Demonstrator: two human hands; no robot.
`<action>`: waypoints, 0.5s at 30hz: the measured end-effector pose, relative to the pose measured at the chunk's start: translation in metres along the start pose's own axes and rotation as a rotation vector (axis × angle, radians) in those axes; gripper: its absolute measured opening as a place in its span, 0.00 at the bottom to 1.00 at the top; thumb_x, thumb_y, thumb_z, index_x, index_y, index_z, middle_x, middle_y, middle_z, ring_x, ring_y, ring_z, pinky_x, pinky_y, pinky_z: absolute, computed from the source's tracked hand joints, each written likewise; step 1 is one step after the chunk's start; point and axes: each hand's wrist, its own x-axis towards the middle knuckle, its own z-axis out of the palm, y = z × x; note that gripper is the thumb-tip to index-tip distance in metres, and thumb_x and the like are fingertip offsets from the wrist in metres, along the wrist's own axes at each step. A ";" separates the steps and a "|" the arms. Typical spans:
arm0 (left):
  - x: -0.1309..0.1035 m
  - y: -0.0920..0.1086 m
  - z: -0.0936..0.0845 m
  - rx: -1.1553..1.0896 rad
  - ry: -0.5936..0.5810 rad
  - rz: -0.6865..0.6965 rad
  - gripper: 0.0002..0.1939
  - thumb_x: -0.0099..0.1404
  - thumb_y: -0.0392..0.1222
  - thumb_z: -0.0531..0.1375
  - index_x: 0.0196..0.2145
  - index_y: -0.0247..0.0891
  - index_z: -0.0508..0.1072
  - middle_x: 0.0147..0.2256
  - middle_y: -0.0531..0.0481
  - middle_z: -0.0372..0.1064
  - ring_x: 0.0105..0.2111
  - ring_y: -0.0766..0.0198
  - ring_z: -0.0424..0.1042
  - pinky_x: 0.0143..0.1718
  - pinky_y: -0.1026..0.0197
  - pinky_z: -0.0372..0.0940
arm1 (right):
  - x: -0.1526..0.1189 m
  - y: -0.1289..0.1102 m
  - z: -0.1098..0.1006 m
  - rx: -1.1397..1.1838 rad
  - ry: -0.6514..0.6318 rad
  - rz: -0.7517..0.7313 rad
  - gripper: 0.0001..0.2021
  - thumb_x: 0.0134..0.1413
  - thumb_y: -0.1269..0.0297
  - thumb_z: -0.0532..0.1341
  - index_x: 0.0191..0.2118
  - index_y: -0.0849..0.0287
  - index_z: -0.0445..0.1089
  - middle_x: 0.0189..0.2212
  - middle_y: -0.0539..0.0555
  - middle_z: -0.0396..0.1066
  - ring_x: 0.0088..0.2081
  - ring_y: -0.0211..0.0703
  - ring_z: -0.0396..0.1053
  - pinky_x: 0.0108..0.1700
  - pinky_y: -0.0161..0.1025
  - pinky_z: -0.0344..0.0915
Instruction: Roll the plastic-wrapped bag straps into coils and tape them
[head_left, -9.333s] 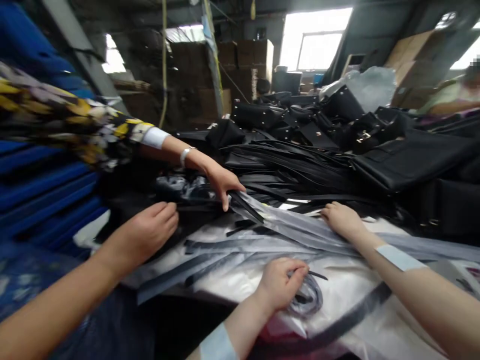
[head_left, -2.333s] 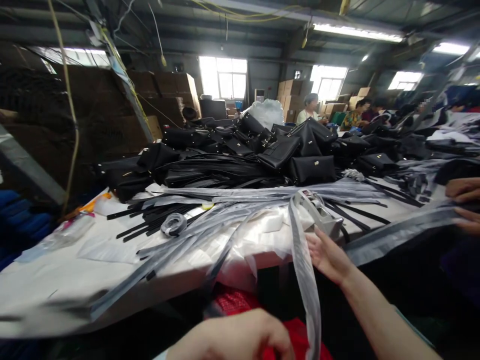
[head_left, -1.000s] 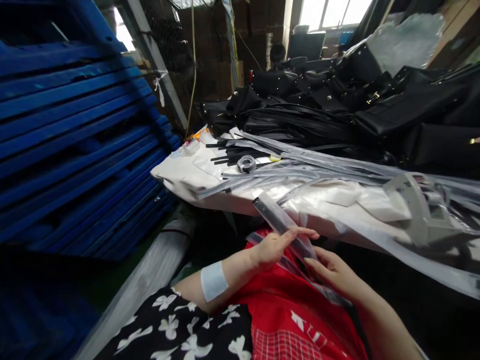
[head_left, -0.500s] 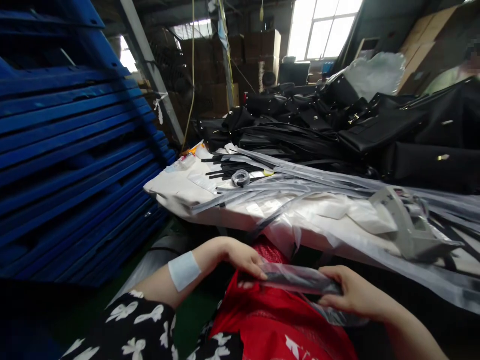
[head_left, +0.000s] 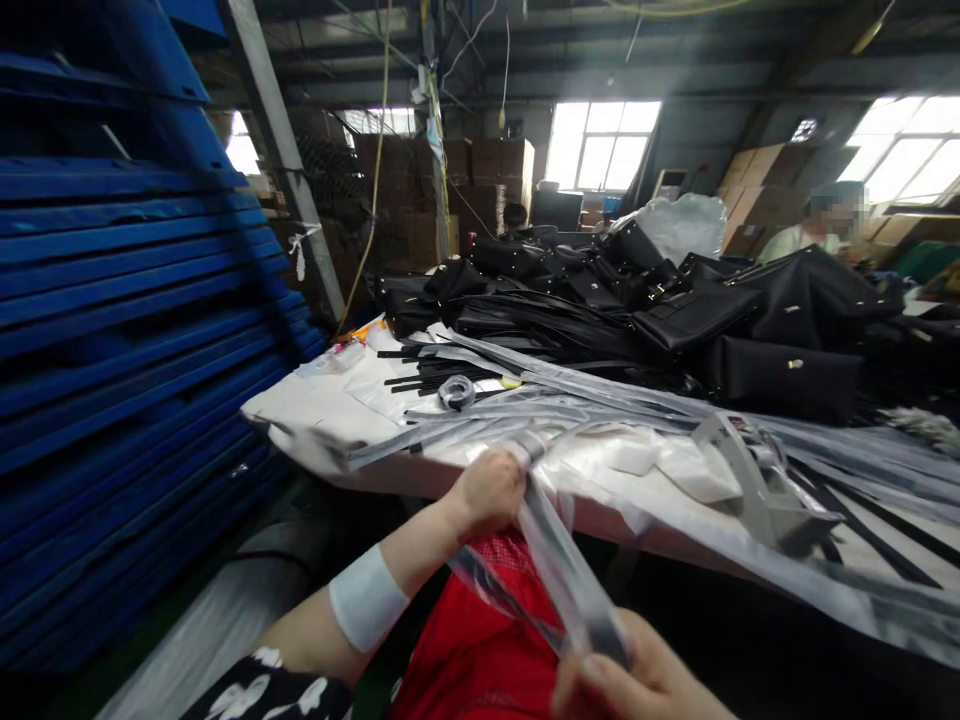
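Note:
A black strap in a clear plastic sleeve (head_left: pixel 562 560) stretches between my two hands above my red apron. My left hand (head_left: pixel 491 490) is closed around its far end, close to the table's front edge. My right hand (head_left: pixel 626 670) pinches the near end, low in the view and slightly blurred. A loop of the sleeved strap hangs beneath, over my lap. On the white-covered table (head_left: pixel 300 410) lie more sleeved straps (head_left: pixel 585 385), several bare black straps (head_left: pixel 420 375) and a roll of clear tape (head_left: pixel 456 392).
A grey tape dispenser (head_left: pixel 757 490) sits on the table to the right. Black bags (head_left: pixel 697 310) are heaped along the far side. Blue panels (head_left: pixel 135 300) are stacked high on my left, near a slanted metal post (head_left: pixel 289 160). A person (head_left: pixel 806 235) is beyond the heap.
My left hand has moved up and forward to the table edge, my right hand down and nearer to me. The strap now runs lengthwise instead of sideways. The view has tilted up.

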 end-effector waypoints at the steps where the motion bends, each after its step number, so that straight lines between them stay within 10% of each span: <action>1: -0.008 0.001 0.005 0.054 -0.117 0.018 0.18 0.67 0.50 0.52 0.41 0.36 0.75 0.37 0.41 0.74 0.44 0.52 0.71 0.52 0.52 0.62 | -0.008 -0.008 -0.015 0.040 0.043 -0.021 0.31 0.57 0.37 0.53 0.30 0.63 0.76 0.18 0.51 0.65 0.19 0.33 0.61 0.21 0.30 0.56; 4: -0.037 0.013 0.020 0.104 -0.440 -0.004 0.21 0.67 0.56 0.51 0.32 0.36 0.73 0.29 0.45 0.70 0.33 0.56 0.70 0.42 0.56 0.65 | -0.019 -0.016 -0.074 0.078 0.206 0.059 0.31 0.55 0.35 0.52 0.25 0.62 0.71 0.11 0.48 0.60 0.13 0.35 0.58 0.18 0.32 0.56; 7: -0.051 0.028 0.031 -0.197 -0.529 -0.240 0.30 0.69 0.61 0.45 0.29 0.34 0.72 0.20 0.51 0.61 0.21 0.65 0.63 0.27 0.62 0.61 | -0.012 -0.011 -0.099 -0.208 0.380 0.006 0.26 0.45 0.41 0.66 0.38 0.62 0.74 0.33 0.60 0.76 0.35 0.51 0.74 0.39 0.44 0.71; 10: -0.044 0.042 0.040 -0.758 -0.476 -0.401 0.34 0.68 0.65 0.45 0.33 0.30 0.73 0.16 0.56 0.54 0.15 0.70 0.57 0.20 0.66 0.56 | 0.006 -0.006 -0.064 -0.267 0.321 -0.131 0.38 0.45 0.45 0.68 0.59 0.58 0.65 0.58 0.63 0.66 0.59 0.60 0.61 0.62 0.54 0.55; 15: -0.028 0.053 0.050 -0.770 0.122 -0.091 0.26 0.72 0.56 0.46 0.52 0.31 0.67 0.25 0.50 0.64 0.29 0.62 0.71 0.33 0.60 0.66 | 0.030 -0.011 0.013 0.165 0.148 -0.063 0.27 0.54 0.40 0.60 0.49 0.58 0.73 0.43 0.58 0.74 0.48 0.55 0.70 0.55 0.49 0.64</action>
